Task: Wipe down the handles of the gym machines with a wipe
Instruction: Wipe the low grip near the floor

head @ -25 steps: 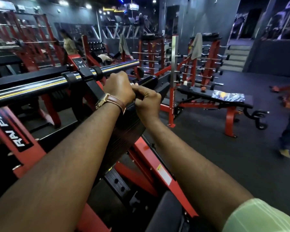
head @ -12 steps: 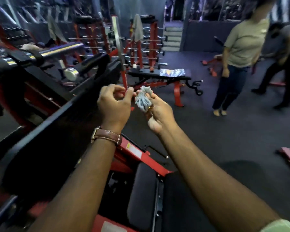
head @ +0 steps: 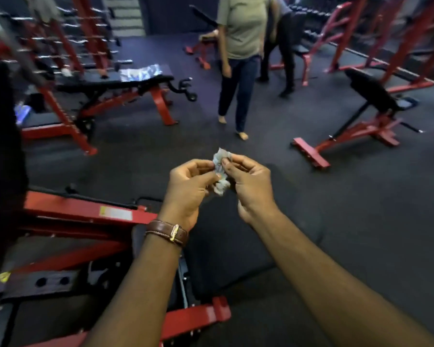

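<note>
A crumpled pale grey-blue wipe [head: 220,169] hangs between both hands, in front of me above the dark floor. My left hand [head: 189,189], with a brown leather watch strap at the wrist, pinches the wipe's left side. My right hand [head: 251,186] pinches its right side with thumb and fingertips. The red and black machine [head: 85,216] I stood at lies low on the left, its handles out of view. No machine handle is near either hand.
A person in a grey-green shirt [head: 241,63] stands barefoot ahead, another person behind. A red-framed bench [head: 115,83] is at the left back, an incline bench [head: 368,106] at the right, red racks along the back. Dark rubber floor [head: 361,221] lies between.
My view has swung right and down, away from the machine's bar. Both hands left the bar and came together in mid-air, now pulling at the crumpled wipe.
</note>
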Demonstrator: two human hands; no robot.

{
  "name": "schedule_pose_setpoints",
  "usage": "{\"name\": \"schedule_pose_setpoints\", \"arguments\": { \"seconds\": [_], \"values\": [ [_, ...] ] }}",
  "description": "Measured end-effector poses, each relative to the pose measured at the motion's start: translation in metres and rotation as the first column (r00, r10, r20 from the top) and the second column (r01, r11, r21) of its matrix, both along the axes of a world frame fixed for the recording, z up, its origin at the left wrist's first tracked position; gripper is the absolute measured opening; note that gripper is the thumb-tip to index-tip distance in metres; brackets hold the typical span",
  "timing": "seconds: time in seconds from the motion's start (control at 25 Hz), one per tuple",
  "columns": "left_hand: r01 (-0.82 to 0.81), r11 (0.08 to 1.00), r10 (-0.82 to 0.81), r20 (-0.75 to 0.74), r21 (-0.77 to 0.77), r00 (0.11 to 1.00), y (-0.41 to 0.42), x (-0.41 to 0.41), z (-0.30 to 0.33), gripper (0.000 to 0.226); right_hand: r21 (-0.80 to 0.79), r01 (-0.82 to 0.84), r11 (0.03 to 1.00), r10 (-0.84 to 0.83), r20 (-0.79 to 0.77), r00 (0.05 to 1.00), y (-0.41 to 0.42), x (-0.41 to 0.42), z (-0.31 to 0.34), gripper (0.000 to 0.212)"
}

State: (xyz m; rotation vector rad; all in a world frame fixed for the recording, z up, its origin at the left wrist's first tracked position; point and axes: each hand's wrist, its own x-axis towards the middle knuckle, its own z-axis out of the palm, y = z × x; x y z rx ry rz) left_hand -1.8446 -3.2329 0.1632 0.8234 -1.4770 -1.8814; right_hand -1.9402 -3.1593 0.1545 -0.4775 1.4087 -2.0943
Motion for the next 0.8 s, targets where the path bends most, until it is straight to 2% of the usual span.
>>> {"name": "schedule_pose_setpoints", "arguments": {
  "seconds": [0.12, 0.24, 0.32, 0.44, 0.64, 0.8],
  "values": [
    [0.236, 0.971, -0.238, 0.061, 0.039, 0.969, 0.06, -0.051, -0.013, 0.004, 0.069, 0.102, 0.992, -0.105, 0.036, 0.994, 0.08, -0.042, -0.016, 0.011],
    [0.356, 0.934, -0.357, 0.074, 0.022, 0.931, 0.127, -0.107, -0.026, 0.012, 0.112, 0.192, 0.975, -0.199, 0.047, 0.979, 0.164, -0.083, -0.022, 0.014],
    [0.401, 0.916, -0.4, 0.088, 0.006, 0.912, 0.183, -0.144, -0.036, 0.01, 0.122, 0.188, 0.975, -0.192, 0.023, 0.981, 0.226, -0.109, -0.028, 0.027],
    [0.358, 0.933, -0.359, 0.108, 0.021, 0.927, 0.264, -0.19, -0.052, 0.015, 0.182, 0.209, 0.961, -0.217, 0.023, 0.976, 0.314, -0.144, -0.038, 0.047],
    [0.276, 0.958, -0.282, 0.08, 0.081, 0.956, 0.382, -0.252, -0.074, 0.022, 0.242, 0.362, 0.9, -0.364, -0.037, 0.931, 0.424, -0.201, -0.054, 0.023],
    [0.421, 0.906, -0.422, 0.008, 0.05, 0.907, 0.424, -0.297, -0.073, 0.032, 0.255, 0.432, 0.865, -0.427, -0.078, 0.901, 0.467, -0.252, -0.068, 0.018]
  ]
}}
